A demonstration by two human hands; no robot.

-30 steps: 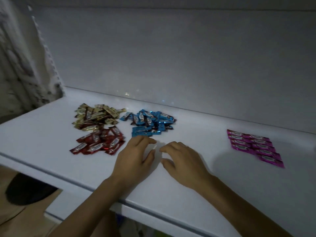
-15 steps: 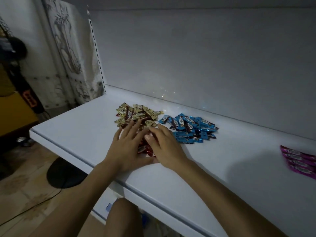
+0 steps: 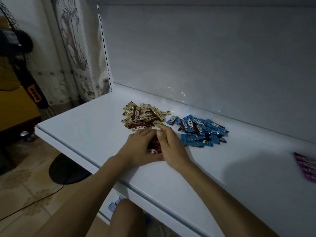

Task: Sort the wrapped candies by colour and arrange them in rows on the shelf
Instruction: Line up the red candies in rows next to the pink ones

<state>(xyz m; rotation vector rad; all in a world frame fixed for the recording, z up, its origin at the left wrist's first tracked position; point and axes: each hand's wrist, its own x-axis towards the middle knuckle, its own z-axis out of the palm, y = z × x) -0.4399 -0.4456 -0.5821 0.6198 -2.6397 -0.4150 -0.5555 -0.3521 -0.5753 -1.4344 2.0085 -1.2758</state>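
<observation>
Head view: cupping the red candies (image 3: pixel 154 148) between left hand (image 3: pixel 136 148) and right hand (image 3: pixel 171 147) on the white shelf (image 3: pixel 85 132).
Closing in from both sides with curled fingers, holding the small red heap and leaving only a strip of wrappers visible between the palms, near the shelf's front edge. Just behind, right beside the right hand's fingertips, a loose pile of gold candies (image 3: pixel 143 115). To the right of that and apart from it, a pile of blue candies (image 3: pixel 200 132). Far right, cut by the frame edge, pink candies (image 3: pixel 306 166) laid side by side in a row. Left of the shelf, a patterned curtain (image 3: pixel 77 57). Down on the tiled floor, a round black base (image 3: pixel 66 170) and a can (image 3: pixel 25 135).
</observation>
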